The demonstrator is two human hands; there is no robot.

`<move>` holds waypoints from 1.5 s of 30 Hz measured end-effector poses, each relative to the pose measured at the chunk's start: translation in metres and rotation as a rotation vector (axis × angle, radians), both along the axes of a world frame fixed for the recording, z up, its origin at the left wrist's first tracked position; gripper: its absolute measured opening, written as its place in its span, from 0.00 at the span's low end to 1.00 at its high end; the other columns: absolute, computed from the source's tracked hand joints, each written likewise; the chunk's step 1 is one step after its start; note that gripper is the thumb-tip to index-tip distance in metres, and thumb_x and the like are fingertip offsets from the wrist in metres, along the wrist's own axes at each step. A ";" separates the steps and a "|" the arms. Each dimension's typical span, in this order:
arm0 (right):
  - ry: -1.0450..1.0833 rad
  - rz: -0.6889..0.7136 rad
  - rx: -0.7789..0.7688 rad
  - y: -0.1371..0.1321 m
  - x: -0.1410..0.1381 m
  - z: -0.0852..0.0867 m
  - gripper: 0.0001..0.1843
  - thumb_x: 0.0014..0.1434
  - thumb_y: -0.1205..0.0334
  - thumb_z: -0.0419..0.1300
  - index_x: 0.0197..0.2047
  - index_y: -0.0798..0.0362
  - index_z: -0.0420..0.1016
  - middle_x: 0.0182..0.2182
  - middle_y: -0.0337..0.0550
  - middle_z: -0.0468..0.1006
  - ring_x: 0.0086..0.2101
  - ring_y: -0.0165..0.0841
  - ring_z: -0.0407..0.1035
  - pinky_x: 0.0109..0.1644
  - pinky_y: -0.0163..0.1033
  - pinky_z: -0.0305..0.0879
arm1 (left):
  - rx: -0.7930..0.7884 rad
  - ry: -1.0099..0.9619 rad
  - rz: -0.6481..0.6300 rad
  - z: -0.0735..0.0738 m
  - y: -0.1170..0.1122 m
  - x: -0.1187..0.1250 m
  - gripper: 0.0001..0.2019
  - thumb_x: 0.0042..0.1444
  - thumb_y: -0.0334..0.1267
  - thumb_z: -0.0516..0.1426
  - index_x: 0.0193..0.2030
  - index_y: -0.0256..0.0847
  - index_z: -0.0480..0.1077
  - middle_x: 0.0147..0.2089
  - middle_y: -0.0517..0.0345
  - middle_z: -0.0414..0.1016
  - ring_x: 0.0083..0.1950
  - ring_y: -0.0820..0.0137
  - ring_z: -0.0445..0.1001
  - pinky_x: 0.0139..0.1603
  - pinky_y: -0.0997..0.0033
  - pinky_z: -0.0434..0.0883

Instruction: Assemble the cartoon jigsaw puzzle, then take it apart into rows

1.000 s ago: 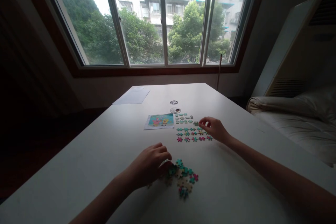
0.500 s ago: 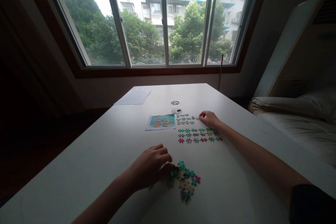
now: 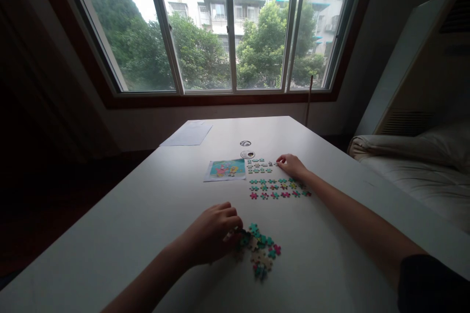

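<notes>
My left hand (image 3: 211, 232) rests curled on the white table (image 3: 147, 215), its fingertips pinched on a piece at the left edge of a loose heap of jigsaw pieces (image 3: 260, 252). My right hand (image 3: 292, 165) reaches far forward with fingers bent down at the right end of the top row of sorted pieces (image 3: 260, 166). It is hard to see whether a piece sits under its fingertips. More sorted pieces (image 3: 279, 188) lie in rows just below that hand. A small colourful reference picture (image 3: 225, 169) lies left of the rows.
A sheet of paper (image 3: 188, 134) lies at the table's far left. Two small round objects (image 3: 247, 154) sit behind the rows. A wide window (image 3: 227, 24) spans the far wall. A cushioned seat (image 3: 411, 161) stands right of the table.
My right hand moved forward from the lower rows to the right end of the top row with a dark piece. My left hand stayed at the heap, its fingers closing slightly.
</notes>
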State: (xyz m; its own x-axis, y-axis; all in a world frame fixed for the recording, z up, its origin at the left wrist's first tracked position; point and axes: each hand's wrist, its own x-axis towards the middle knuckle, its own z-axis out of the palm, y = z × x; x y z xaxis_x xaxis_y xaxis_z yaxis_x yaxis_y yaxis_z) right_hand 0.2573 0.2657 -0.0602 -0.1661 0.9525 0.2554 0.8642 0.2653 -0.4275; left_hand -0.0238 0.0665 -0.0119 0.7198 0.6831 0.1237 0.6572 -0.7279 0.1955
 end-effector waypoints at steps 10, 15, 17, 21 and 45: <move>0.134 0.314 0.110 -0.084 -0.034 0.020 0.09 0.55 0.62 0.54 0.36 0.54 0.74 0.33 0.42 0.71 0.26 0.26 0.63 0.34 0.33 0.61 | -0.017 -0.123 0.009 -0.007 0.002 0.000 0.05 0.53 0.29 0.52 0.29 0.39 0.68 0.30 0.57 0.70 0.34 0.70 0.66 0.33 0.74 0.64; 0.189 0.567 0.036 -0.161 -0.043 0.017 0.07 0.55 0.61 0.55 0.34 0.52 0.73 0.32 0.42 0.70 0.26 0.25 0.62 0.31 0.32 0.60 | -0.060 -0.331 0.113 -0.015 -0.002 0.008 0.04 0.52 0.29 0.52 0.29 0.38 0.67 0.28 0.58 0.69 0.31 0.72 0.65 0.32 0.75 0.63; 0.212 0.595 -0.012 -0.182 -0.044 0.014 0.08 0.55 0.59 0.56 0.35 0.52 0.73 0.31 0.41 0.71 0.26 0.25 0.62 0.30 0.31 0.59 | -0.076 -0.360 0.145 -0.017 -0.005 0.012 0.04 0.51 0.29 0.53 0.29 0.37 0.67 0.27 0.59 0.68 0.30 0.73 0.65 0.31 0.75 0.63; 0.269 0.558 -0.055 -0.200 -0.047 0.010 0.07 0.54 0.59 0.56 0.34 0.53 0.72 0.29 0.40 0.70 0.24 0.24 0.61 0.28 0.30 0.58 | -0.108 -0.374 0.136 -0.020 -0.010 0.018 0.03 0.51 0.29 0.53 0.28 0.37 0.67 0.27 0.60 0.67 0.29 0.74 0.65 0.31 0.75 0.63; 0.460 0.441 -0.131 -0.197 -0.051 0.009 0.11 0.54 0.57 0.56 0.29 0.55 0.74 0.24 0.39 0.70 0.24 0.25 0.60 0.27 0.31 0.57 | -0.065 -0.321 0.042 -0.020 -0.012 0.020 0.06 0.55 0.35 0.54 0.39 0.40 0.70 0.36 0.54 0.70 0.39 0.68 0.66 0.39 0.69 0.65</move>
State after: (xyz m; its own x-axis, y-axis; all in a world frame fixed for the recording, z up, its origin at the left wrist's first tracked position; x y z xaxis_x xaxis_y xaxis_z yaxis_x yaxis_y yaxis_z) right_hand 0.2064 0.0685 -0.0516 -0.4498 0.8482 0.2799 0.4072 0.4736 -0.7809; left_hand -0.0038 0.0543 -0.0321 0.6223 0.7250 0.2951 0.5836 -0.6810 0.4424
